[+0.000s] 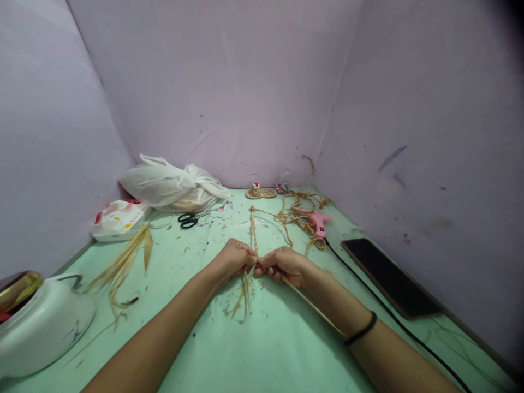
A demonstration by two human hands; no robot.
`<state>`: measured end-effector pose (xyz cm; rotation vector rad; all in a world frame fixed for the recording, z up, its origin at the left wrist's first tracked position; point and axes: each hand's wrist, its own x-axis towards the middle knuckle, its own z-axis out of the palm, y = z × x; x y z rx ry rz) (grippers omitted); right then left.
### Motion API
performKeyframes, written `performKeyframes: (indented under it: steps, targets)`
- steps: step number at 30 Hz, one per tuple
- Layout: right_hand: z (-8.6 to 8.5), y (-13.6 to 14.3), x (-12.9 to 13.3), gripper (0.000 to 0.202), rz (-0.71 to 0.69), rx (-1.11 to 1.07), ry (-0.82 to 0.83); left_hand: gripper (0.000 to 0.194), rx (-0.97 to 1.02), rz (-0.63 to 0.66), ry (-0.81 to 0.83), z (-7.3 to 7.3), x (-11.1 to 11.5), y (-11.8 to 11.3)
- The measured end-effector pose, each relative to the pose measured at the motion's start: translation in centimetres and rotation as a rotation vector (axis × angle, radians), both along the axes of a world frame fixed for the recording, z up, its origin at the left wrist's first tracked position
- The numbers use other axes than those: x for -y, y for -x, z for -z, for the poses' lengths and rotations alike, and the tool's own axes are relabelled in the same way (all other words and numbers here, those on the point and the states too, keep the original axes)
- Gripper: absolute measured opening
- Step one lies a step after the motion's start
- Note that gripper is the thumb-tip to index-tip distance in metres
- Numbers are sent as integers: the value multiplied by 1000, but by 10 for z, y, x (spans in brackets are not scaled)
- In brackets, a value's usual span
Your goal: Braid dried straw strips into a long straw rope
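Observation:
A thin braided straw cord (pixel 254 232) runs down the middle of the green table to my fingertips, and more of it trails to a tangle at the back right. My left hand (pixel 237 257) pinches the cord's near end from the left. Touching it from the right, my right hand (pixel 282 263) is closed on the strands, with one long pale strand (pixel 313 305) passing under my wrist. Loose straw ends (pixel 245 297) hang below my fingers. How the strands cross between the fingertips is hidden.
Black scissors (pixel 188 220), a white plastic bag (pixel 172 183), a tissue pack (pixel 118 219), dry husk strips (pixel 123 262) and a white pot (pixel 49 322) lie left. A woven piece (pixel 261 193) is behind. Right are a pink glue gun (pixel 320 222), its black cable and a phone (pixel 388 275).

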<state>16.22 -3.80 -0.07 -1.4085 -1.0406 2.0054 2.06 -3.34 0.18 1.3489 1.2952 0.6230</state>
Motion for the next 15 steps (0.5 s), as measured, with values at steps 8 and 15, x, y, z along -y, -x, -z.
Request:
performKeyframes:
  steps: [8, 15]
  targets:
    - [14, 11, 4, 10, 131, 392, -390, 3, -82, 7, 10, -3, -5, 4]
    - [15, 13, 5, 7, 156, 274, -397, 6, -457, 42, -101, -2, -4, 8]
